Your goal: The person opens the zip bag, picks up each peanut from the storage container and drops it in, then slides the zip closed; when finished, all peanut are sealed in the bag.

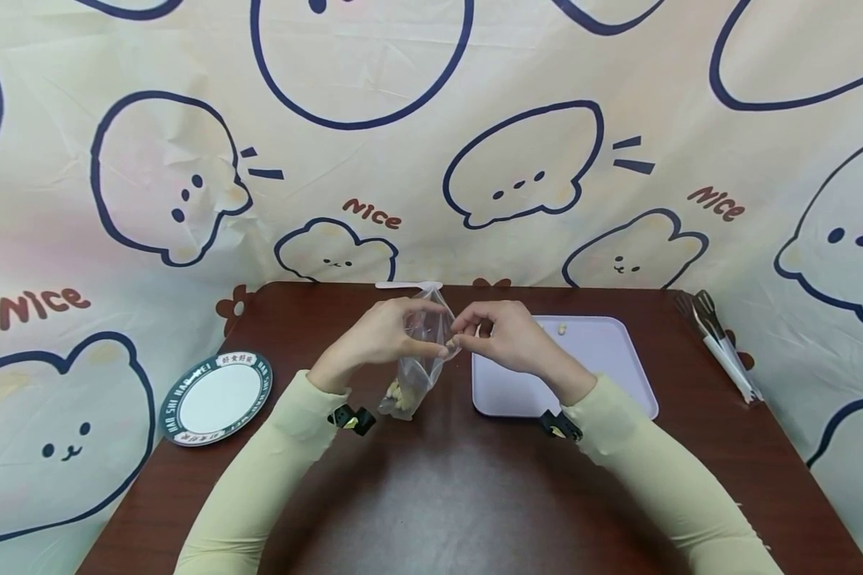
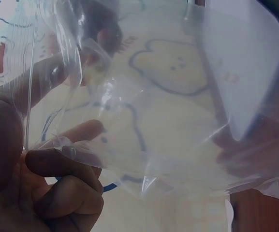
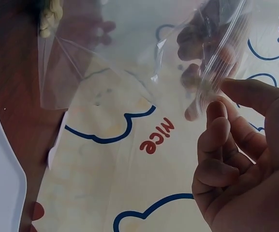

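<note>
My left hand (image 1: 384, 331) grips a clear zip-top plastic bag (image 1: 420, 367) near its mouth, thumb and fingers spread about the opening. Several small pale, nut-like pieces (image 1: 394, 395) lie in the bag's bottom corner. My right hand (image 1: 507, 335) is at the bag's mouth from the right, thumb and fingertips pinched together on a small pale piece (image 1: 451, 343) beside the zip edge. In the right wrist view the zip strip (image 3: 221, 53) runs right by these fingertips. Through the film, the left wrist view shows the right fingers blurred.
A lilac tray (image 1: 582, 383) with one pale piece (image 1: 562, 328) on it lies under and beside my right forearm. At the left edge sits a round plate (image 1: 217, 399) with a dark patterned rim. Utensils (image 1: 726, 359) lie far right. A white strip (image 1: 406, 284) is at the back edge.
</note>
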